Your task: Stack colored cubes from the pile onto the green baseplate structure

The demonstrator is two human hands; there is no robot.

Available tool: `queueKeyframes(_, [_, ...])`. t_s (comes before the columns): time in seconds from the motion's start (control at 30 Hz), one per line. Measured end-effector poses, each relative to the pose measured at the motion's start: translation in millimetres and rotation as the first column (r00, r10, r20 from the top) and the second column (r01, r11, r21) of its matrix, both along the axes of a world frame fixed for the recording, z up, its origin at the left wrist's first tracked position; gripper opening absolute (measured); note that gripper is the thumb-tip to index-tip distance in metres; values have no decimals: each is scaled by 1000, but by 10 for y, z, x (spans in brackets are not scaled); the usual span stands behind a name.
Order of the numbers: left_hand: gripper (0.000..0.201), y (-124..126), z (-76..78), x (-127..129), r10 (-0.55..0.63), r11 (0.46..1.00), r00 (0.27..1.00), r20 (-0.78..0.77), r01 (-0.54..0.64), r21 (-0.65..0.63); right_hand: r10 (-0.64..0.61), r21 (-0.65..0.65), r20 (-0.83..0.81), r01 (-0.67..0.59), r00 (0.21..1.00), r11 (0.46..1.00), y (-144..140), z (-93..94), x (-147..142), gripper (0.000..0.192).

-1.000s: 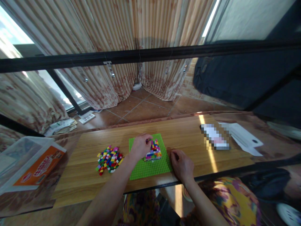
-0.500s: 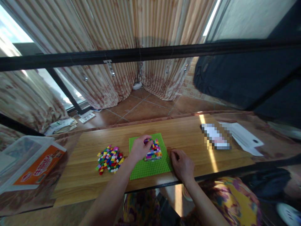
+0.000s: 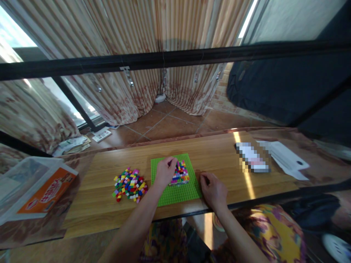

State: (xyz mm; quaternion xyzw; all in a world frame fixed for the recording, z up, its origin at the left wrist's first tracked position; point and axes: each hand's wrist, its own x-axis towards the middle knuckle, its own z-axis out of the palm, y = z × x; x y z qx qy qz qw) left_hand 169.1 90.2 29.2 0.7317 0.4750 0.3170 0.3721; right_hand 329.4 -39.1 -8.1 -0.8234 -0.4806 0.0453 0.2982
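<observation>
Bricks already cover a small patch in the middle of your green baseplate [image 3: 175, 193], while a large loose pile [image 3: 129, 184] waits left of it; your left hand [image 3: 163, 171] pinches at the built patch [image 3: 180, 172], your right hand [image 3: 213, 190] rests curled and empty at the plate's edge, on a wooden table [image 3: 219, 153] before curtains [image 3: 123, 54] and tiled floor

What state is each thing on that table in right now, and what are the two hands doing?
Left hand: on the green baseplate, fingers touching the block build.
Right hand: curled, resting on the table at the baseplate's right edge.
Green baseplate: flat on the wooden table.
Block build: multicoloured, standing on the baseplate.
Loose bricks: heaped left of the baseplate.
Clear box: at the far left, orange label visible.
Paper: lying flat at the right.
</observation>
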Motion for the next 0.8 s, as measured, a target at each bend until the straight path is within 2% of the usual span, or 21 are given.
queueKeyframes(0.57, [35, -38, -13, 24, 57, 998, 997, 58, -56, -13, -4, 0, -4, 4, 1000, 1000, -1, -21, 7, 26])
queueKeyframes(0.8, [35, -30, -48, 21, 41, 999, 997, 58, -41, 8, -6, 8, 2, 6, 1000, 1000, -2, -7, -1, 24])
